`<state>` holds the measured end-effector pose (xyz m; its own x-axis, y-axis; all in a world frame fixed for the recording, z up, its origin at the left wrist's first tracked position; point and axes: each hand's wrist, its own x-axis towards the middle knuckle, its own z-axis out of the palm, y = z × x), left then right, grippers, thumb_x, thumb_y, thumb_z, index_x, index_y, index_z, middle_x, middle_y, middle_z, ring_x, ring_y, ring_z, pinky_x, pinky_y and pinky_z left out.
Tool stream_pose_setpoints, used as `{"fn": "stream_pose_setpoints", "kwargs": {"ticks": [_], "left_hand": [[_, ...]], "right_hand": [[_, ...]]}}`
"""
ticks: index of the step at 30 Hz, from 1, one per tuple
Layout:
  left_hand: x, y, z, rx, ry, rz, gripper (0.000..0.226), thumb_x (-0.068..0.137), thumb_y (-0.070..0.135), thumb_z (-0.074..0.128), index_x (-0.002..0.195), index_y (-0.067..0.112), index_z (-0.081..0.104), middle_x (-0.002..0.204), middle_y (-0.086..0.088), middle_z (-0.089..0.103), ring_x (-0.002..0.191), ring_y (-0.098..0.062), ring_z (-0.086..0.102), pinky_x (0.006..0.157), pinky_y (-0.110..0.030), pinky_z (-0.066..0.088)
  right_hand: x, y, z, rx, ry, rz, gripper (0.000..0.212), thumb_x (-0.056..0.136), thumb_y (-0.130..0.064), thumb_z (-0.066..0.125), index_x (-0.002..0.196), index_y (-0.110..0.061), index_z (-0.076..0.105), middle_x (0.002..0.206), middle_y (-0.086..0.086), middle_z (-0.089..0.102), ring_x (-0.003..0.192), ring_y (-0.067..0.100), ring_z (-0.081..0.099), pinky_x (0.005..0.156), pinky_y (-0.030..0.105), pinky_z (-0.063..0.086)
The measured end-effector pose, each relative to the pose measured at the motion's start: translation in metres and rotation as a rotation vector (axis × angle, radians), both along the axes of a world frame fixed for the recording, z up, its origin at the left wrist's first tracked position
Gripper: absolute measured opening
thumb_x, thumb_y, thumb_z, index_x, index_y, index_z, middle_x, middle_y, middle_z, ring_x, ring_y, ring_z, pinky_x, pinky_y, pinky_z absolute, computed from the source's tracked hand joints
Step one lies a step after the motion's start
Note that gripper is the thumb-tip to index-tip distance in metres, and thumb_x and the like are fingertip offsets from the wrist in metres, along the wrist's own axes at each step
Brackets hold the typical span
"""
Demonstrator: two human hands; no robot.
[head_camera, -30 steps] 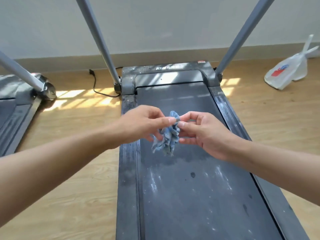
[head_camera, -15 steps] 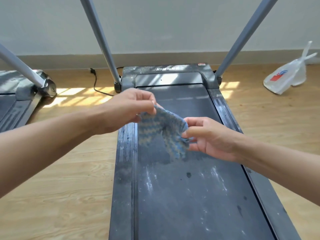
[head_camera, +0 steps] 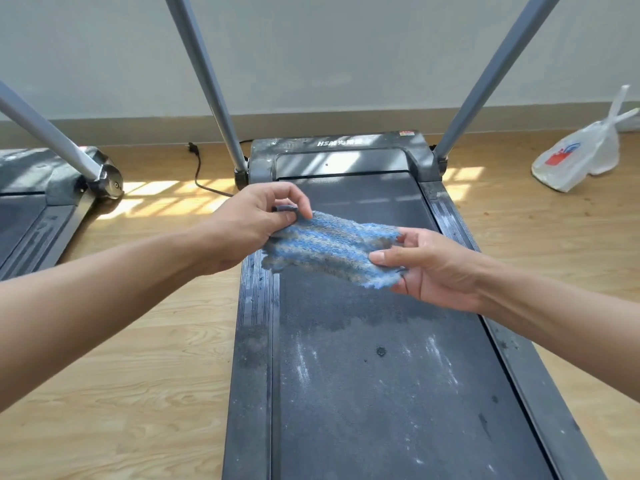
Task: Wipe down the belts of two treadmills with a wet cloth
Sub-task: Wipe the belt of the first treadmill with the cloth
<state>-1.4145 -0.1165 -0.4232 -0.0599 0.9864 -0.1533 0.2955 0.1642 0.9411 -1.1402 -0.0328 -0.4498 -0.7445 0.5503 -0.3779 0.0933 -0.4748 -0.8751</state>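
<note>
Left hand (head_camera: 252,225) and right hand (head_camera: 436,271) pinched the cloth (head_camera: 332,247), bunched earlier, now stretched. Second treadmill (head_camera: 31,216) was cut off at left.

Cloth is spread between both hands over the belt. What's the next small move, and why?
Probably lower the cloth flat onto the belt and wipe toward the near end. The left hand and right hand pinch its ends, holding it spread above the belt, and pale dusty streaks and a dark spot mark the nearer stretch.
</note>
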Motion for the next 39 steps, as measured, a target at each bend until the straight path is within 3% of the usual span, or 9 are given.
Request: {"fn": "stream_pose_setpoints", "kwargs": {"ticks": [3,6,13,18,22,27,30,35,39], "left_hand": [[0.003,-0.005,-0.012,-0.005,0.264,0.010,0.035,0.107,0.005,0.056,0.091,0.027,0.077,0.100,0.005,0.074,0.088,-0.021,0.062,0.076,-0.033,0.049],[0.018,-0.016,-0.019,0.146,0.473,-0.101,0.015,0.097,0.021,0.074,0.098,0.036,0.075,0.116,0.013,0.067,0.109,-0.003,0.064,0.096,-0.029,0.050],[0.061,-0.036,-0.017,0.168,0.251,-0.088,0.045,0.077,0.050,0.090,0.097,0.020,0.063,0.094,0.005,0.077,0.089,-0.008,0.075,0.081,-0.037,0.062],[0.054,-0.030,-0.023,0.240,0.232,-0.101,0.016,0.095,0.024,0.080,0.093,0.012,0.069,0.088,0.004,0.076,0.081,-0.007,0.072,0.074,-0.025,0.054],[0.045,-0.023,-0.019,0.192,0.071,-0.139,0.016,0.097,0.021,0.071,0.093,0.007,0.064,0.095,-0.008,0.076,0.090,-0.027,0.072,0.086,-0.041,0.058],[0.032,-0.011,-0.004,0.033,-0.167,-0.124,0.005,0.090,0.019,0.055,0.087,0.016,0.052,0.077,0.006,0.066,0.073,-0.012,0.065,0.074,-0.027,0.055],[0.040,-0.011,-0.005,-0.028,-0.103,-0.196,0.005,0.085,0.023,0.052,0.086,0.019,0.050,0.067,0.010,0.054,0.060,-0.008,0.050,0.060,-0.022,0.045],[0.050,-0.008,-0.005,-0.064,-0.136,-0.187,0.017,0.101,0.008,0.042,0.087,0.016,0.046,0.053,0.010,0.048,0.048,-0.005,0.042,0.049,-0.018,0.038],[0.042,-0.002,-0.005,-0.056,-0.230,-0.160,0.007,0.081,0.030,0.055,0.079,0.023,0.053,0.076,-0.025,0.029,0.073,-0.038,0.012,0.060,-0.040,0.016]], "right_hand": [[-0.006,0.000,0.007,0.051,-0.002,-0.009,0.043,0.086,-0.006,0.075,0.127,-0.008,0.061,0.104,0.009,0.074,0.087,0.017,0.070,0.071,0.028,0.058],[-0.015,-0.001,0.009,0.088,-0.012,-0.030,0.058,0.086,-0.009,0.078,0.138,-0.003,0.052,0.118,0.019,0.074,0.103,0.028,0.071,0.090,0.039,0.060],[-0.026,-0.015,0.004,0.225,-0.121,-0.128,0.046,0.077,-0.022,0.088,0.113,-0.001,0.070,0.113,0.020,0.075,0.091,0.024,0.073,0.082,0.036,0.056],[-0.028,-0.021,-0.001,0.165,-0.143,-0.133,0.051,0.074,-0.033,0.087,0.114,-0.005,0.074,0.102,0.009,0.076,0.090,0.022,0.069,0.079,0.033,0.051],[-0.019,-0.016,-0.006,0.087,-0.106,-0.079,0.059,0.075,-0.047,0.079,0.117,-0.005,0.072,0.112,0.015,0.074,0.099,0.025,0.067,0.091,0.037,0.050],[0.004,-0.007,-0.008,0.253,-0.292,0.257,0.063,0.082,-0.049,0.083,0.124,-0.005,0.068,0.122,0.012,0.072,0.107,0.027,0.070,0.100,0.037,0.053],[0.004,-0.009,-0.007,0.434,-0.351,0.401,0.061,0.082,-0.039,0.086,0.126,-0.003,0.063,0.127,0.014,0.070,0.121,0.035,0.064,0.116,0.055,0.041],[-0.011,-0.021,0.003,0.423,-0.188,0.444,0.047,0.087,-0.005,0.080,0.130,-0.012,0.063,0.127,0.013,0.071,0.124,0.033,0.064,0.110,0.042,0.049],[-0.009,-0.022,-0.004,0.442,-0.185,0.423,0.039,0.084,-0.013,0.083,0.122,-0.014,0.072,0.123,0.008,0.074,0.121,0.032,0.066,0.108,0.042,0.050]]}}
